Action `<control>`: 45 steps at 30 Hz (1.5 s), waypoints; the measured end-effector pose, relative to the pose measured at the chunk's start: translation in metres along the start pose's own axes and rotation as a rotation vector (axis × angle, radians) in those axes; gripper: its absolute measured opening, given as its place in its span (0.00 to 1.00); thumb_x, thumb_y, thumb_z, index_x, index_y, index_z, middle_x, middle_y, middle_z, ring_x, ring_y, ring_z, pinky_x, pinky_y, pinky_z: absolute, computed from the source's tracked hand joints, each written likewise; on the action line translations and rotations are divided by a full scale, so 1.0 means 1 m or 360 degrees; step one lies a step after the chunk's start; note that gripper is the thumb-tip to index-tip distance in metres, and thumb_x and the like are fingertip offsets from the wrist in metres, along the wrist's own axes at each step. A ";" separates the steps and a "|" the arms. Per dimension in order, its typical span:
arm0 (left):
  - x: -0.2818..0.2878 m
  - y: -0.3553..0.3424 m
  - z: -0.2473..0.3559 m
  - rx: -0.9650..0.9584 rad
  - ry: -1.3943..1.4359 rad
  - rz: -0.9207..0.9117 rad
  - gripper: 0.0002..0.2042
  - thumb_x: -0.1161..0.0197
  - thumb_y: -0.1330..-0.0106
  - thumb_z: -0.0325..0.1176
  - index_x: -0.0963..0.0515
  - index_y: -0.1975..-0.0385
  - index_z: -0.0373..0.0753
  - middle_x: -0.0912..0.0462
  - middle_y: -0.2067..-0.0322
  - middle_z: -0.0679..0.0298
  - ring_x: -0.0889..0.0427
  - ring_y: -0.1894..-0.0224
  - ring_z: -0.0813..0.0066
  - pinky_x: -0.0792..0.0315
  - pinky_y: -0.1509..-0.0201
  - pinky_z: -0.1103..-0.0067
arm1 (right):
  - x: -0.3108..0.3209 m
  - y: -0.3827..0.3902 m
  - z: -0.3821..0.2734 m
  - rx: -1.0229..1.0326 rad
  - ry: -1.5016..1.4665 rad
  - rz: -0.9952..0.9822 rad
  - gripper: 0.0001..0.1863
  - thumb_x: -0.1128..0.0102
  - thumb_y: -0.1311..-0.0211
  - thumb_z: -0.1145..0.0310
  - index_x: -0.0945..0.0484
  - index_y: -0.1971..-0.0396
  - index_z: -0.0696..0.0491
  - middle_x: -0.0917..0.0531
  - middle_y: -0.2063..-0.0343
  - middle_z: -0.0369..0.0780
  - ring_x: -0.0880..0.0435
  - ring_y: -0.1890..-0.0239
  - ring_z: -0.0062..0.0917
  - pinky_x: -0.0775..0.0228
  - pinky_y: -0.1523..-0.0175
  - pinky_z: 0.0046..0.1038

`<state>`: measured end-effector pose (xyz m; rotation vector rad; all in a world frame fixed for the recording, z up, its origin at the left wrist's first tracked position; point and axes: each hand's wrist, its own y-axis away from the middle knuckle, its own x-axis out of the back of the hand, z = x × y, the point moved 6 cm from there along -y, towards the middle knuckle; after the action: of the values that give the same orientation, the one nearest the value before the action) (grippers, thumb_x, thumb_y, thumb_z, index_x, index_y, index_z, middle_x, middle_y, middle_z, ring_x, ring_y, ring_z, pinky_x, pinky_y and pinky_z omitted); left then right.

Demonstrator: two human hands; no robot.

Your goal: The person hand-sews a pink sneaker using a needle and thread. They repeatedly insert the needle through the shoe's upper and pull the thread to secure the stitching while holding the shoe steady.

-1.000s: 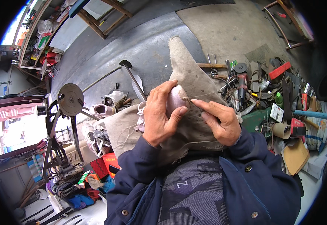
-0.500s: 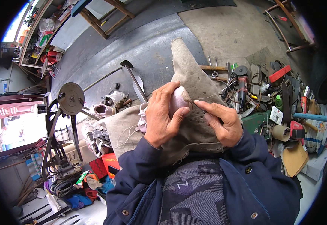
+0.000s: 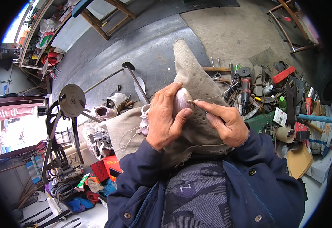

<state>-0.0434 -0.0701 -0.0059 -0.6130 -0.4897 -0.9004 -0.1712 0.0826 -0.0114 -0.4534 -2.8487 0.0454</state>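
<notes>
My left hand (image 3: 165, 117) is wrapped round a pale pink shoe (image 3: 181, 102), holding it over the grey cloth (image 3: 196, 79) on my lap. The shoe's laces (image 3: 144, 121) show on the far side of that hand. At the toe, my right hand (image 3: 226, 123) is closed on a slim awl-like tool, mostly hidden by the fingers. Its index finger reaches to the toe's edge, where a thin thread (image 3: 206, 99) runs off to the right. Looser thread (image 3: 127, 137) lies on the cloth to the left.
A matching pink shoe (image 3: 104, 112) lies at the left, near a hand-cranked machine with a round wheel (image 3: 72, 100). A metal stand (image 3: 137, 81) rises just beyond. Hand tools and an angle grinder (image 3: 246, 91) crowd the right. A wooden stool (image 3: 101, 22) stands far left.
My right hand has shifted slightly, its index finger now straighter and a little closer to the shoe's toe. My left hand and the shoe have stayed nearly still.
</notes>
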 end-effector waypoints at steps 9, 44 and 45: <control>-0.004 -0.006 0.006 -0.0079 -0.0060 -0.0110 0.30 0.32 0.32 0.42 0.28 0.33 0.36 0.22 0.38 0.47 0.25 0.35 0.44 0.33 0.31 0.59 | 0.025 -0.020 -0.008 -0.0198 0.0140 -0.0339 0.20 0.43 0.29 0.78 0.18 0.39 0.55 0.11 0.58 0.53 0.09 0.58 0.28 0.21 0.50 0.28; -0.018 -0.008 0.016 -0.0125 -0.0218 -0.0397 0.29 0.34 0.33 0.39 0.28 0.30 0.48 0.27 0.31 0.55 0.34 0.27 0.45 0.40 0.27 0.55 | 0.031 -0.012 0.037 -0.0738 -0.0756 -0.0781 0.20 0.43 0.21 0.69 0.19 0.33 0.48 0.27 0.78 0.27 0.33 0.74 0.12 0.36 0.67 0.19; -0.018 -0.008 0.015 -0.0120 -0.0214 -0.0402 0.29 0.34 0.33 0.39 0.28 0.30 0.48 0.28 0.31 0.55 0.34 0.26 0.45 0.40 0.27 0.55 | 0.031 -0.012 0.039 -0.0777 -0.0795 -0.0789 0.21 0.44 0.21 0.69 0.20 0.33 0.48 0.28 0.78 0.27 0.34 0.75 0.11 0.36 0.67 0.19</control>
<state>-0.0620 -0.0534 -0.0043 -0.6932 -0.6671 -1.1254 -0.2133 0.0813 -0.0403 0.2341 -3.3632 -0.7360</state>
